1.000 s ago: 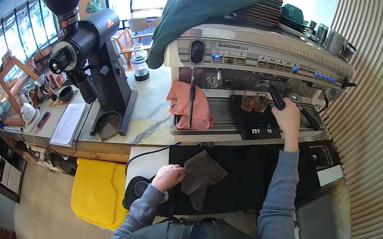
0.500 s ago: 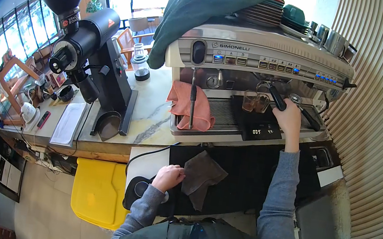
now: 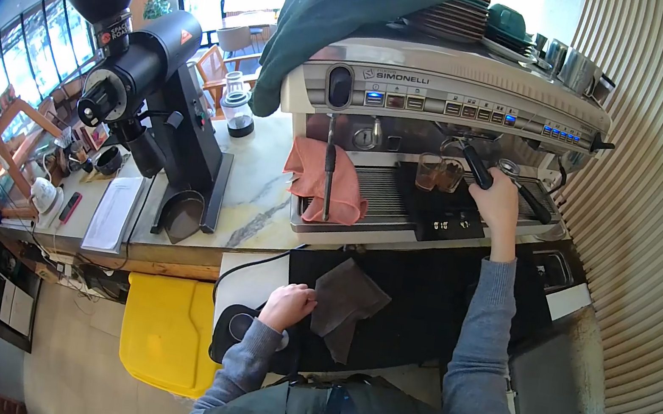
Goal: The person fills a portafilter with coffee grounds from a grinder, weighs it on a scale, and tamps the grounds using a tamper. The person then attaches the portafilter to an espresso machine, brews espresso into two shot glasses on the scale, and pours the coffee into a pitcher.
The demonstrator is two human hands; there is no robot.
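My right hand (image 3: 497, 202) is at the handle of a portafilter (image 3: 476, 167) locked in the espresso machine (image 3: 446, 70); its fingers are curled beside the handle, and their grip is partly hidden. Two small glasses (image 3: 427, 172) with brown liquid stand under it, next to a black scale (image 3: 447, 227) with lit digits. A second portafilter (image 3: 533, 203) lies to the right on the drip tray. My left hand (image 3: 288, 306) rests with curled fingers at the left edge of a grey-brown cloth (image 3: 348, 304) on the black mat (image 3: 419, 306).
A pink cloth (image 3: 323, 180) lies around the steam wand. At left stand a black grinder (image 3: 181, 125), a clipboard (image 3: 114, 213) and a glass jar (image 3: 238, 114). A yellow bin (image 3: 168, 335) is below the counter. Plates (image 3: 453, 15) and a green cloth (image 3: 325, 18) top the machine.
The view has shifted slightly. The digits on the scale have changed. Both hands keep their places relative to the portafilter and the grey-brown cloth.
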